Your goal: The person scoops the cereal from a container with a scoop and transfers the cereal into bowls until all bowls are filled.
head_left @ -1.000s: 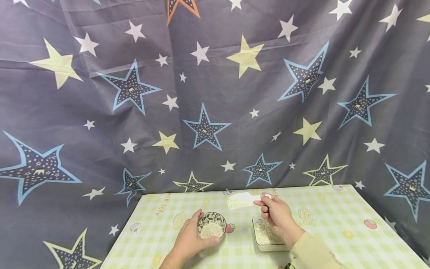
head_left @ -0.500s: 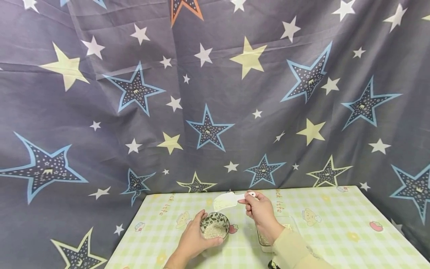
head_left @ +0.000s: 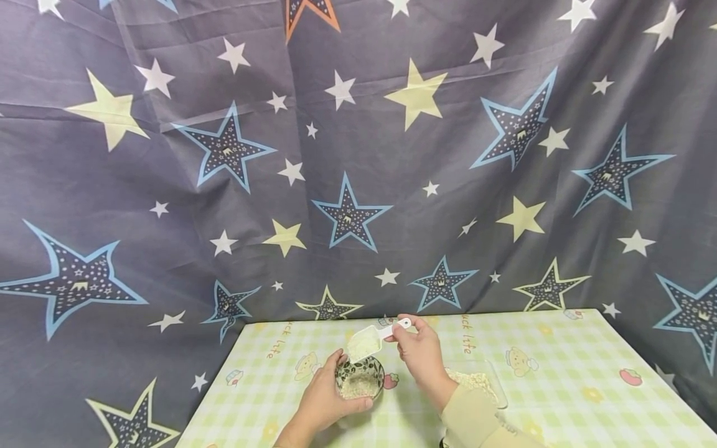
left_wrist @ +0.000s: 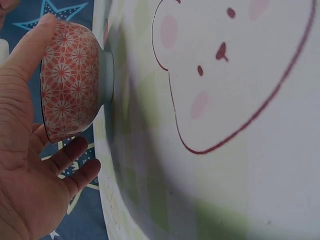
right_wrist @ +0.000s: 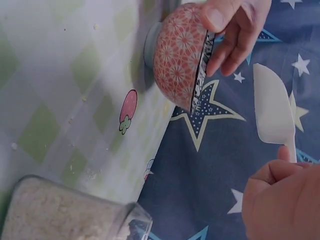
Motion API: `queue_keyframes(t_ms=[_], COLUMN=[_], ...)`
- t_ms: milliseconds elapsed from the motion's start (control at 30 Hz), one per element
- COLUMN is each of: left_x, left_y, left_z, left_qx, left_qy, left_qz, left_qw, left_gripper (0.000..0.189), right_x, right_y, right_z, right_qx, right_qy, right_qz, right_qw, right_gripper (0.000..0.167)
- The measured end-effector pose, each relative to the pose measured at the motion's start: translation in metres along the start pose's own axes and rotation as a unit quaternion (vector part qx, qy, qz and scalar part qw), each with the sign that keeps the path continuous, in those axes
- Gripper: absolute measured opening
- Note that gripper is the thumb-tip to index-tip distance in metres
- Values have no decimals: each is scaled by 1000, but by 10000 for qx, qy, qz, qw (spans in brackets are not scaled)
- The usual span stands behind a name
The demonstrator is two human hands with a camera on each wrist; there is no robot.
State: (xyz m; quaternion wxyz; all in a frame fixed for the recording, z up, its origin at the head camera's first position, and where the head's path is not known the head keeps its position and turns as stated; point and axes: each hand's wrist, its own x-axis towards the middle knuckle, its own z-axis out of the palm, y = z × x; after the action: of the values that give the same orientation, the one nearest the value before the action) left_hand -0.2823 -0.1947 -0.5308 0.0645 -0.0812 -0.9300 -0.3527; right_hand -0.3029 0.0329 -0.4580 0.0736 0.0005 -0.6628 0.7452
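A small bowl (head_left: 374, 381) stands on the checked cloth with pale flakes in it; its outside carries red flowers and its inside dark leaves. My left hand (head_left: 327, 398) holds it, thumb and fingers on opposite sides of the rim; in the left wrist view the bowl (left_wrist: 75, 80) shows from the side. My right hand (head_left: 420, 354) pinches the handle of a white scoop (head_left: 365, 343) loaded with pale flakes. The scoop's tip overlaps the bowl's far rim in the head view. The right wrist view shows the scoop (right_wrist: 272, 107) above the bowl (right_wrist: 177, 60).
A clear rectangular container (head_left: 501, 398) of pale flakes stands on the right, partly behind my right forearm. Scattered crumbs (right_wrist: 72, 165) lie on the cloth between container and bowl. A dark star-printed curtain (head_left: 358, 155) hangs behind the table.
My right hand has carried the loaded scoop leftward from above the container to the bowl's far rim, its tip now angled down. My left hand keeps hold of the bowl.
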Motion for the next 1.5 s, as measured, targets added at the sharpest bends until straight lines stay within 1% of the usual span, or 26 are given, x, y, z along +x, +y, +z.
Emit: queue_keyframes(t_ms=[133, 267, 467, 533, 567, 600, 633, 700, 767, 800, 833, 900, 933, 1000, 1100, 1200, 1300, 1367, 1433, 1500], left_x=[1, 0, -1, -1, -1, -1, -1, -1, -1, -1, -1, -1, -1, -1, -2, -2, -3, -3, -4, -3], left_y=[0, 1, 1, 0, 0, 0, 0, 0, 1, 1, 1, 2, 3, 4, 4, 4, 5, 5, 7, 8], left_z=[1, 1, 1, 1, 1, 1, 1, 0, 0, -1, -1, -2, -2, -3, -3, -3, -3, -3, -3, -2], left_qx=[16, 43, 46, 39, 33, 35, 32, 26, 19, 17, 10, 0, -7, -23, -30, -37, -11, -12, -22, -44], left_qy=[-30, -87, -86, -91, -94, -99, -104, -129, -157, -170, -185, -209, -219, -241, -266, -257, -219, -195, -188, -196], left_qz=[-126, -198, -173, -158, -146, -136, -126, -116, -105, -107, -114, -123, -129, -138, -140, -152, -186, -203, -211, -197], left_qw=[9999, 9998, 9998, 9998, 9998, 9999, 9999, 9998, 9998, 9998, 9998, 9997, 9997, 9996, 9995, 9995, 9996, 9996, 9996, 9996], left_gripper=[134, 133, 133, 132, 132, 132, 132, 131, 130, 130, 130, 131, 131, 130, 130, 129, 129, 130, 130, 130], right_x=[-6, -12, -20, -21, -22, -22, -23, -23, -24, -25, -25, -27, -27, -28, -27, -26, -24, -22, -19, -17], right_y=[-2, -3, -8, -8, -8, -8, -7, -6, -5, -5, -5, -4, -4, -4, -3, -4, -7, -9, -12, -14], right_z=[3, 6, 9, 9, 9, 9, 9, 8, 7, 7, 6, 6, 5, 4, 2, -4, -15, -26, -40, -59], right_qx=[-611, -1127, -1510, -1620, -1667, -1768, -1882, -2050, -2186, -2241, -2250, -2246, -2251, -2223, -2198, -2196, -2128, -1929, -1747, -1593], right_qy=[-119, -227, -272, -291, -323, -346, -368, -441, -534, -583, -642, -744, -774, -774, -667, -488, -342, -275, -180, -44], right_qz=[-434, -1034, -1871, -2260, -2499, -2776, -3095, -3773, -4331, -4546, -4730, -4892, -4919, -4901, -4741, -4413, -3852, -3389, -2908, -2550], right_qw=[9971, 9880, 9703, 9601, 9533, 9436, 9314, 9020, 8728, 8601, 8494, 8395, 8375, 8393, 8500, 8687, 8973, 9204, 9405, 9537], right_gripper=[31, 28, 26, 26, 26, 27, 27, 28, 30, 32, 33, 36, 36, 36, 35, 33, 31, 30, 30, 30])
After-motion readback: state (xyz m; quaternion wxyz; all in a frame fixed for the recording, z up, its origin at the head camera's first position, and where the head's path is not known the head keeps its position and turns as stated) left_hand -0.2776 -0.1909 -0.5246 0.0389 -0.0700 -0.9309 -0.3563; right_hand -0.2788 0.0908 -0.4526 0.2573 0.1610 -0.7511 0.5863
